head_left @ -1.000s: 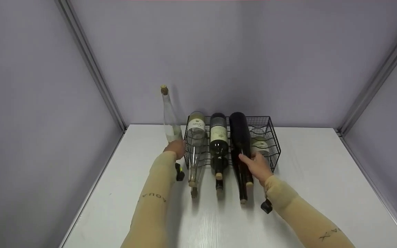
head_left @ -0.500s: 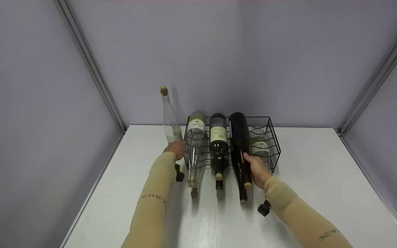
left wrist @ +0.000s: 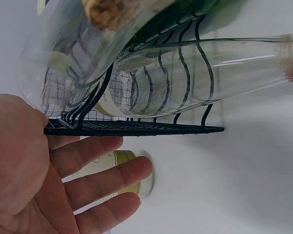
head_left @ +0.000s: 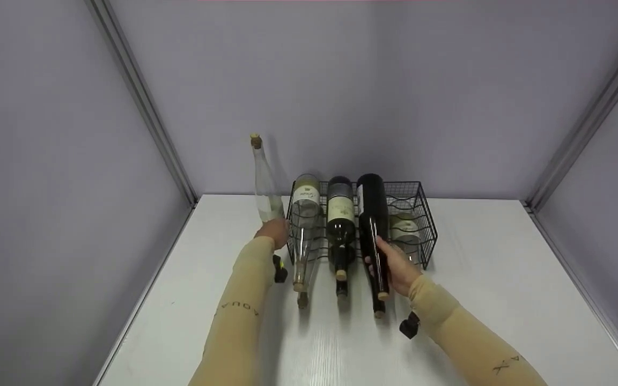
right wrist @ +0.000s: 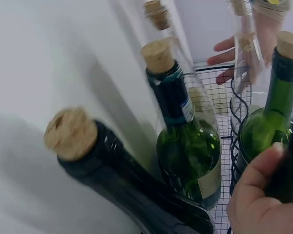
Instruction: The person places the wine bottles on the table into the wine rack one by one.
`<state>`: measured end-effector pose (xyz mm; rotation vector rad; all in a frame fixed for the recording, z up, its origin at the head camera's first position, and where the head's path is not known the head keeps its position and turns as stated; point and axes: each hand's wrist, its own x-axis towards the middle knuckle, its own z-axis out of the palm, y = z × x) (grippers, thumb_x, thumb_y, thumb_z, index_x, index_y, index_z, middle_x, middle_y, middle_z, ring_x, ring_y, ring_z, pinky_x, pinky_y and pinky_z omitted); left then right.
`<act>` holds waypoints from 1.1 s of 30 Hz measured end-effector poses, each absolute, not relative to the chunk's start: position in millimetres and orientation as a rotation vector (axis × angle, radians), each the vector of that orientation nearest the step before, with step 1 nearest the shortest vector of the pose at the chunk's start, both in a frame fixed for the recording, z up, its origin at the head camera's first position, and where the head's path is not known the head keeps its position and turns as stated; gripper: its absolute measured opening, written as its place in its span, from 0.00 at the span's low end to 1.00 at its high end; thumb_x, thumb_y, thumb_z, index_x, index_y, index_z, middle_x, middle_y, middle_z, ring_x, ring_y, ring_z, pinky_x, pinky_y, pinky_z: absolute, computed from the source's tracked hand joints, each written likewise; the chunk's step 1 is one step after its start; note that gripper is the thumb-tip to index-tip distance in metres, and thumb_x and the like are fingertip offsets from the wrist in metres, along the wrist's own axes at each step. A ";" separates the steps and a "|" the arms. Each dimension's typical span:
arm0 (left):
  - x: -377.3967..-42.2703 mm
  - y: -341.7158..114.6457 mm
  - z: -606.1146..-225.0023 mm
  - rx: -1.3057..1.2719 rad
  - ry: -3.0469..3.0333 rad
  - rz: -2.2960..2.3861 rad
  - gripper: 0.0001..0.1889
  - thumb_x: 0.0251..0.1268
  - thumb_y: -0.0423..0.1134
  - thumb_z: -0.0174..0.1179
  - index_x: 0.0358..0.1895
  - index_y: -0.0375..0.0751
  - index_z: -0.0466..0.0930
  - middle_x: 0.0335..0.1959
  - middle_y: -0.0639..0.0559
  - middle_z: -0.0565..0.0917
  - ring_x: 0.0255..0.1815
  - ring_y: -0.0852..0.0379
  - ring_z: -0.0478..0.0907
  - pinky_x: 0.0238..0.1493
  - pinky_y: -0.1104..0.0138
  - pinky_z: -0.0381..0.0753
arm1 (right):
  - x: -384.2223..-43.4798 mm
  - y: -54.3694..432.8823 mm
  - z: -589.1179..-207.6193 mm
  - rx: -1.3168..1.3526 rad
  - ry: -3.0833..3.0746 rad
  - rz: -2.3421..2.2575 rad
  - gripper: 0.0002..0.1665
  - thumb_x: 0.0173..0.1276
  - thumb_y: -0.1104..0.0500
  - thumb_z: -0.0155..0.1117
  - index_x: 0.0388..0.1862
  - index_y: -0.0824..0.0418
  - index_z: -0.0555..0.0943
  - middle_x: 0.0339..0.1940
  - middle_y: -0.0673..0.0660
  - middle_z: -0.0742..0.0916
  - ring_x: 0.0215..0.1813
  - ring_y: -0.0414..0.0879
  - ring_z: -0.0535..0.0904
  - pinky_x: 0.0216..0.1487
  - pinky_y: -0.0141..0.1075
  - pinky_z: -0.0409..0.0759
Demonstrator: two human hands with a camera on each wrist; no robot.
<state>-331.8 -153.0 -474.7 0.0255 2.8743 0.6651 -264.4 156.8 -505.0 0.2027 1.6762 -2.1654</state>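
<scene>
My right hand (head_left: pixel 401 268) grips the neck of a dark wine bottle (head_left: pixel 372 206), lying on the upper tier of a black wire rack (head_left: pixel 428 222). The bottle's cork points toward me, and a white label edge shows on its left. In the right wrist view the thumb of that hand (right wrist: pixel 259 209) lies along the dark neck. My left hand (head_left: pixel 272 233) is at the rack's left side; in the left wrist view its fingers (left wrist: pixel 107 183) are extended and spread, touching the side wire. Behind them stands a clear corked bottle (head_left: pixel 265 185).
A clear bottle (head_left: pixel 306 195) and a green wine bottle (head_left: pixel 340 209) lie on the upper tier. More corked bottles lie beneath, including a lower dark bottle (head_left: pixel 378 308) and a clear labelled bottle (head_left: pixel 405 228) at the right. The rack stands on a white table (head_left: pixel 480 252) against a pale wall.
The upper dark bottle has rolled, bringing its white label into view, and its neck has shifted slightly left and toward me. My right hand has closed further round it. My left hand stays put.
</scene>
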 end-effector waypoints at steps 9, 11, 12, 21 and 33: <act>-327.8 -153.3 -470.1 0.084 2.887 0.610 0.25 0.81 0.45 0.32 0.52 0.34 0.79 0.51 0.38 0.81 0.55 0.41 0.77 0.52 0.49 0.76 | -261.9 156.8 -497.7 0.213 2.403 -1.714 0.54 0.60 0.33 0.65 0.66 0.65 0.51 0.61 0.68 0.66 0.59 0.59 0.68 0.58 0.51 0.69; -326.8 -153.6 -469.2 0.090 2.889 0.600 0.25 0.81 0.44 0.32 0.51 0.34 0.80 0.50 0.38 0.82 0.54 0.41 0.78 0.51 0.49 0.76 | -261.1 157.5 -496.7 0.205 2.491 -1.617 0.52 0.59 0.34 0.65 0.65 0.66 0.54 0.61 0.69 0.67 0.59 0.60 0.67 0.58 0.52 0.69; -326.6 -153.6 -468.7 0.091 2.890 0.601 0.25 0.81 0.44 0.32 0.51 0.34 0.80 0.50 0.38 0.82 0.54 0.41 0.78 0.51 0.49 0.76 | -261.0 157.9 -496.5 0.197 2.507 -1.601 0.51 0.60 0.35 0.66 0.64 0.67 0.55 0.61 0.69 0.67 0.58 0.60 0.67 0.57 0.52 0.69; -326.7 -152.1 -467.8 0.016 2.868 0.652 0.26 0.81 0.46 0.31 0.53 0.34 0.78 0.53 0.38 0.80 0.56 0.41 0.76 0.53 0.50 0.75 | -263.8 159.5 -496.5 0.209 2.531 -1.687 0.43 0.62 0.39 0.66 0.59 0.69 0.63 0.55 0.66 0.71 0.51 0.56 0.69 0.52 0.47 0.70; -328.6 -153.5 -471.7 0.030 2.876 0.658 0.26 0.81 0.47 0.32 0.51 0.34 0.79 0.51 0.39 0.81 0.54 0.42 0.77 0.52 0.50 0.76 | -261.3 159.0 -497.1 0.233 2.349 -1.887 0.34 0.70 0.42 0.59 0.58 0.70 0.73 0.52 0.63 0.80 0.51 0.53 0.77 0.52 0.44 0.76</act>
